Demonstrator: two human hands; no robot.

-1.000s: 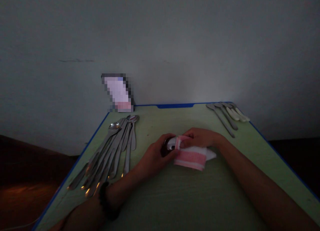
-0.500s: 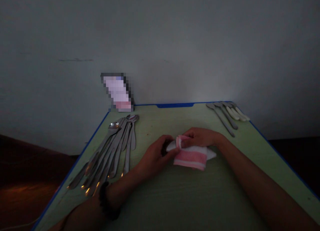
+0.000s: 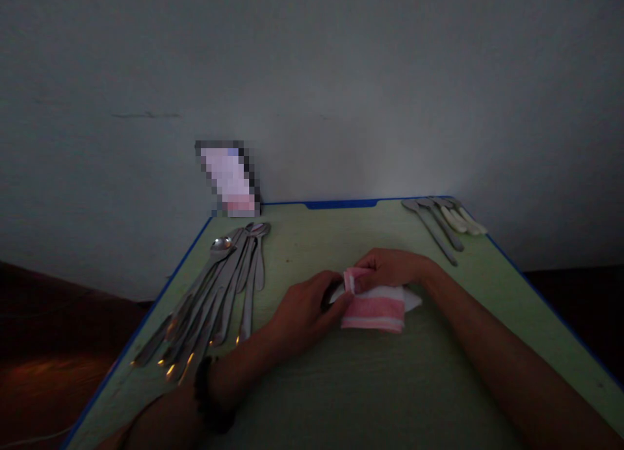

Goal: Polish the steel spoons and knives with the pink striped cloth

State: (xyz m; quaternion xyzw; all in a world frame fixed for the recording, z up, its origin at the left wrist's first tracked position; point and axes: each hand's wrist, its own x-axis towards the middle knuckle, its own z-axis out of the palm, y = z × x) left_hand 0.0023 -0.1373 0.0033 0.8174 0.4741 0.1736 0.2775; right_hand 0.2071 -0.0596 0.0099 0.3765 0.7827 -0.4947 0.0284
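Your right hand (image 3: 390, 268), fingers closed, grips a pink-striped cloth (image 3: 374, 311); your left hand (image 3: 308, 307), thumb and fingers curled nearly together, holds a mostly hidden spoon (image 3: 337, 295).

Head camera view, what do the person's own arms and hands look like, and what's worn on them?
The left hand and right hand are ungloved, and the right forearm is sleeveless in view. A thick, black, bumpy-edged bracelet, perhaps beaded, circles the left wrist. Further up, that arm is too dark to make out.
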